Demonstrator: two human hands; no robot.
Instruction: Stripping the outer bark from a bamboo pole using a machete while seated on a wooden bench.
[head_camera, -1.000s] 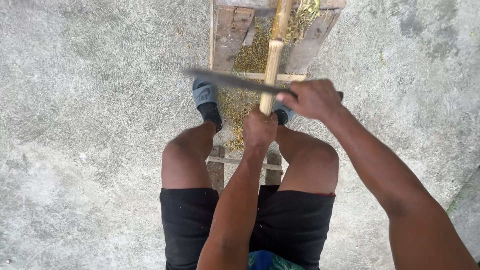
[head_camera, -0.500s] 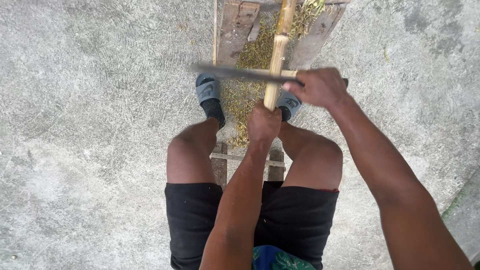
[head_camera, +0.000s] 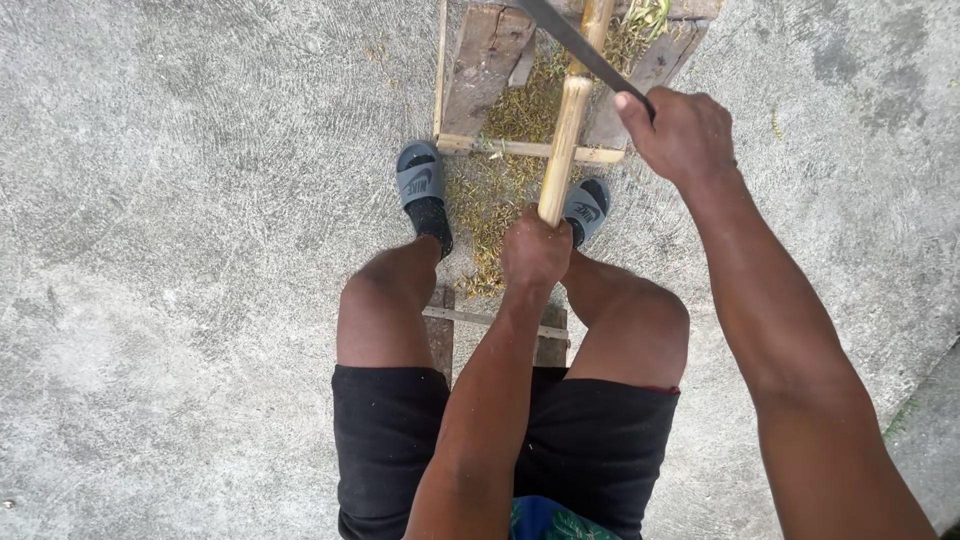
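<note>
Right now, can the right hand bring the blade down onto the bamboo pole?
Probably yes: the right hand holds the blade just above the bamboo pole, which the left hand steadies; nothing lies between.

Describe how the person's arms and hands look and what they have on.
Both arms are bare from above the elbow down, with no sleeves in view. The left hand and the right hand wear no gloves, rings, watch or wristband. The fingers are uncovered. Below are black shorts and grey slide sandals.
</note>
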